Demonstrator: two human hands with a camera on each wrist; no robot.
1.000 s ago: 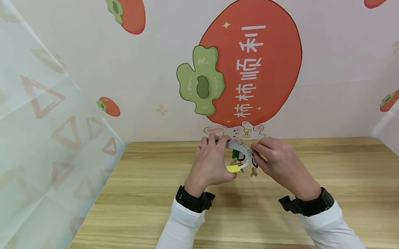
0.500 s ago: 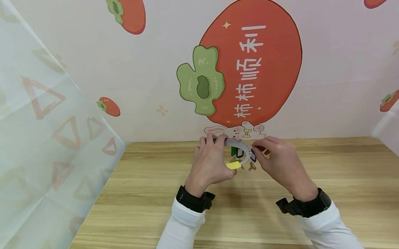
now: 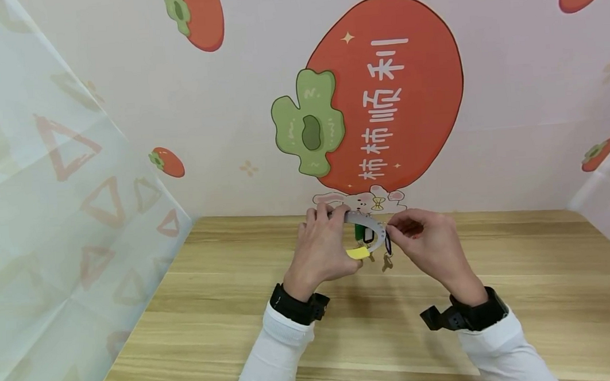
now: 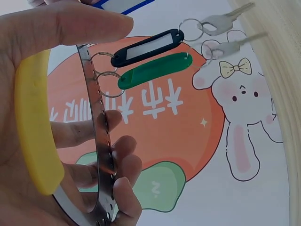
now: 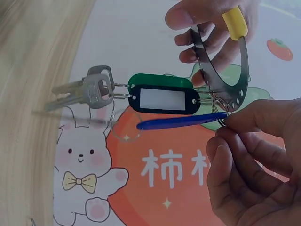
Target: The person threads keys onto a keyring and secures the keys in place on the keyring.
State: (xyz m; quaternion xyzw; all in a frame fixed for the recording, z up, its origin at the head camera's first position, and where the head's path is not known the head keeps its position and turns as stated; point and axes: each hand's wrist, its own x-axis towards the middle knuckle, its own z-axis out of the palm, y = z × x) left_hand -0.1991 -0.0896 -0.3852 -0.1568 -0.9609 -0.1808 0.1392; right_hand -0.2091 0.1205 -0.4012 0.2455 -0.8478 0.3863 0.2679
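My left hand [image 3: 320,244] grips a large metal key hoop [image 4: 102,127] with small holes along its edge and a yellow grip [image 4: 35,122]. From the hoop hang a green key tag [image 4: 155,70] and a black key tag [image 5: 162,99], each with a metal key [image 5: 99,89]. My right hand [image 3: 427,244] pinches the small split ring [image 5: 221,113] of a blue key tag [image 5: 181,121] between thumb and forefinger, right against the holed edge. Whether that ring passes through a hole cannot be told. A blurred key [image 5: 70,117] dangles from the blue tag.
Below the hands spreads a wood-grain table [image 3: 364,337]. Behind it stands a pale backdrop [image 3: 513,116] with printed persimmons and a rabbit. A patterned sheet [image 3: 69,226] slopes along the left side.
The hoop has tilted slightly in my left hand. My right hand has shifted a little, its fingers now more curled, and the blue tag has swung to hang more upright.
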